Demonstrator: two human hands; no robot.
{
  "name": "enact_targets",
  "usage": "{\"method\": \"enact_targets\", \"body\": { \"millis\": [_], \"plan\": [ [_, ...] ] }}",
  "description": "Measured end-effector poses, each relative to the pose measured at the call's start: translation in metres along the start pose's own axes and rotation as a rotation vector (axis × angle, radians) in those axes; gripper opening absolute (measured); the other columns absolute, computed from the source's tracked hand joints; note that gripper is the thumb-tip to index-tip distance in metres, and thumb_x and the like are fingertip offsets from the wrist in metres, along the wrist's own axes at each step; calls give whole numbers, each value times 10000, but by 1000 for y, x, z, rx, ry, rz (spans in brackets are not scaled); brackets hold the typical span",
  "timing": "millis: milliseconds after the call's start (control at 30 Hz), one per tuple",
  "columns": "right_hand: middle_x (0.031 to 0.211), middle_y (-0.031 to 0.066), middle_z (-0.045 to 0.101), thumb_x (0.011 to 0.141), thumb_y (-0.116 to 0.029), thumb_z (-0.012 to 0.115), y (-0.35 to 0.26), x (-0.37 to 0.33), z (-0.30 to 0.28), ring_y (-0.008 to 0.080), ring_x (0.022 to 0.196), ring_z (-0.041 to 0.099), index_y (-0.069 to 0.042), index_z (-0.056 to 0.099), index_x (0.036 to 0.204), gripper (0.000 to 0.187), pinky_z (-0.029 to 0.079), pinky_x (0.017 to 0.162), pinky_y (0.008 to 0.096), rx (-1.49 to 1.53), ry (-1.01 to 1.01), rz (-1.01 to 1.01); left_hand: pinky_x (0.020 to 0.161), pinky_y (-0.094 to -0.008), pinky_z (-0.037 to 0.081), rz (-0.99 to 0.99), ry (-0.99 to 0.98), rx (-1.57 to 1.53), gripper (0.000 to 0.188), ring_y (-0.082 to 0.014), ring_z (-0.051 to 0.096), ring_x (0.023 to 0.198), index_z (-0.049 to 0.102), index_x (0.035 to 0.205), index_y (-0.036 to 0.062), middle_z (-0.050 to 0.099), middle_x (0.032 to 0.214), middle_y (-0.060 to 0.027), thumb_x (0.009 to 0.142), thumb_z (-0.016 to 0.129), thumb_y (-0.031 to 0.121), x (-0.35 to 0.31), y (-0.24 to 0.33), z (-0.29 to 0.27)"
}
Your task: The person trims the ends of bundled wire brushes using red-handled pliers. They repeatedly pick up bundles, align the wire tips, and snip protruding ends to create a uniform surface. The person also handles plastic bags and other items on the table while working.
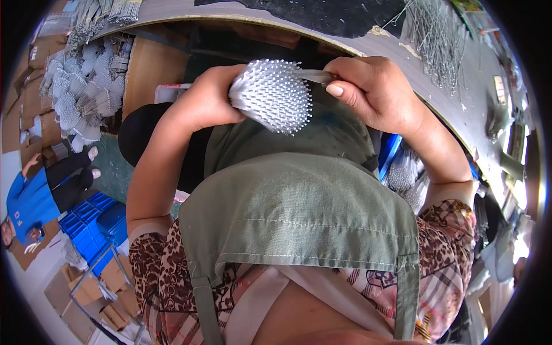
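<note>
In front of my apron (305,195), my left hand (214,95) is wrapped round a thick bundle of thin metal wires (273,98). Their small rounded silvery ends fan out toward the right. My right hand (379,92) pinches a narrow, flat metal tool (314,75) between thumb and fingers. The tool's tip meets the upper right edge of the bundle; whether it goes in between the wires I cannot tell. Most of the left fingers are hidden behind the bundle.
A curved worktable edge (241,18) runs beyond my hands, with loose wires (437,46) on its right. More wire bundles (86,92) are heaped at the left. Blue crates (92,224) stand on the floor near a person in blue (34,201).
</note>
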State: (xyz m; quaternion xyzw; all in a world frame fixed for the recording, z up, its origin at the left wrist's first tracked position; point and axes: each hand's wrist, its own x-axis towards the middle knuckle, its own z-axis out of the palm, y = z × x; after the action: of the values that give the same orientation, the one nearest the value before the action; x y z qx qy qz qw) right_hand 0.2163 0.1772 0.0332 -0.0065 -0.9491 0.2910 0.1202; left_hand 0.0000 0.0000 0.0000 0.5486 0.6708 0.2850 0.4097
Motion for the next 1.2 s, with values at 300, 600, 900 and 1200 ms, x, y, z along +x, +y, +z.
{"method": "enact_targets", "body": {
  "millis": [300,600,900,1200],
  "plan": [
    [602,45,521,769,-350,619,6,-1,1,206,534,544,-58,606,1072,420,444,515,314,-323,168,-284,839,-293,451,95,-259,-215,543,-149,590,928,590,1070,52,642,1004,-63,554,756,75,8,16,-3],
    [577,-7,503,705,-360,659,1,5,-1,166,523,556,-103,618,1074,451,464,496,283,-421,242,-367,857,-302,451,137,-311,-179,572,-159,593,940,588,1066,42,638,1012,-64,520,758,28,9,13,-3],
    [581,4,480,705,-360,656,2,7,-1,167,515,528,-87,612,1105,487,439,494,290,-415,229,-383,845,-300,456,117,-330,-244,569,-159,596,928,594,1052,42,642,997,-66,508,759,33,9,11,-5],
    [575,-10,502,707,-359,655,1,11,0,159,524,552,-106,621,1068,442,464,500,279,-453,227,-391,847,-302,452,180,-320,-175,571,-164,596,926,593,1056,45,641,999,-70,513,768,68,10,1,-2]
  ]
}}
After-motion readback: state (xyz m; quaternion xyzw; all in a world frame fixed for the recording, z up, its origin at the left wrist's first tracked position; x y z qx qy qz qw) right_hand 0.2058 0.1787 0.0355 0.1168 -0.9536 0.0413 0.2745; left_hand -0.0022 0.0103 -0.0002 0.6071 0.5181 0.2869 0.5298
